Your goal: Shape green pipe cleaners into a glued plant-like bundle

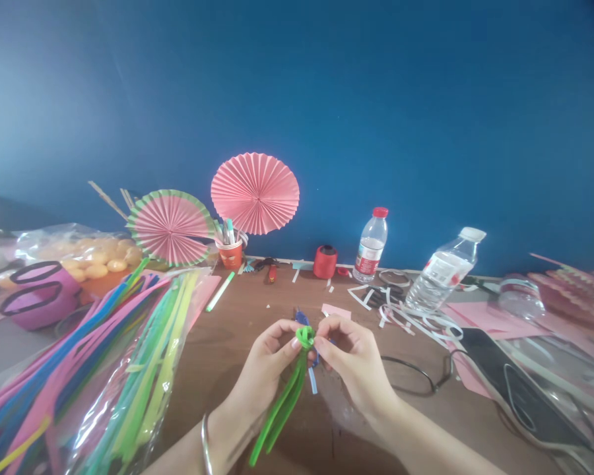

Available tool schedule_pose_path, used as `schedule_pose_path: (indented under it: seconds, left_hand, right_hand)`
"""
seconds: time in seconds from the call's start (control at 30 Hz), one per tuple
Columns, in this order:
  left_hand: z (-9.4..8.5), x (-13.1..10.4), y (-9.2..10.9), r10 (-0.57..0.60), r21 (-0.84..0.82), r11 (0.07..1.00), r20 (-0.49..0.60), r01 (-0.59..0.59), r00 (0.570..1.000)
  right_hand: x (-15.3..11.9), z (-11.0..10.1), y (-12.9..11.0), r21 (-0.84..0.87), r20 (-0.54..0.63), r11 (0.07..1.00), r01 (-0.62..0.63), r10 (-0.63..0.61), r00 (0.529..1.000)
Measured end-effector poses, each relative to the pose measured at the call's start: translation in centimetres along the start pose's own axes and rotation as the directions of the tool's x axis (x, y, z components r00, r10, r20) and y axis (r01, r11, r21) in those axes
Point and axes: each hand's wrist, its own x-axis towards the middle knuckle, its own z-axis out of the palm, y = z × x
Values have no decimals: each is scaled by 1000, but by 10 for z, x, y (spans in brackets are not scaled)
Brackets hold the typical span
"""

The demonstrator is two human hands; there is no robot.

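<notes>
Between my two hands is a bunch of green pipe cleaners (286,402), looped into a small knot at the top with its long ends hanging down to the left. My left hand (272,349) pinches the knot from the left, thumb in front. From the other side, the thumb and fingertips of my right hand (349,353) are closed on the knot's right edge. Partly hidden behind the hands lies a blue object (301,318) whose kind I cannot make out.
Bundles of coloured pipe cleaners (148,356) in clear plastic fill the left. Behind stand pink paper fans (255,192), a cup of pens (230,254), a red spool (325,262) and water bottles (371,247). Paper strips, a black cable (410,369) and a phone (519,382) lie right.
</notes>
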Motion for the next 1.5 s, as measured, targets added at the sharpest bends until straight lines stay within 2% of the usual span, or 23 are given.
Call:
schedule_pose_path:
  seconds: [0.43, 0.7, 1.07, 1.3, 1.5]
  left_hand:
    - [1, 0, 1, -3, 23, 1000, -25, 4, 1000]
    - [-2, 2, -1, -12, 2, 1000, 7, 12, 1000]
    - [1, 0, 1, -19, -19, 1000, 6, 19, 1000]
    - [1, -1, 0, -1, -9, 1000, -31, 1, 1000]
    - [1, 1, 1, -32, -30, 999, -23, 31, 999]
  right_hand:
    - [-1, 0, 4, 35, -7, 999, -7, 7, 1000]
    - [0, -1, 4, 16, -6, 1000, -6, 6, 1000]
    - [-2, -2, 6, 109, 18, 993, -38, 36, 999]
    - [-1, -3, 9, 66, -7, 998, -24, 24, 1000]
    - [0, -1, 8, -78, -26, 996, 51, -53, 998]
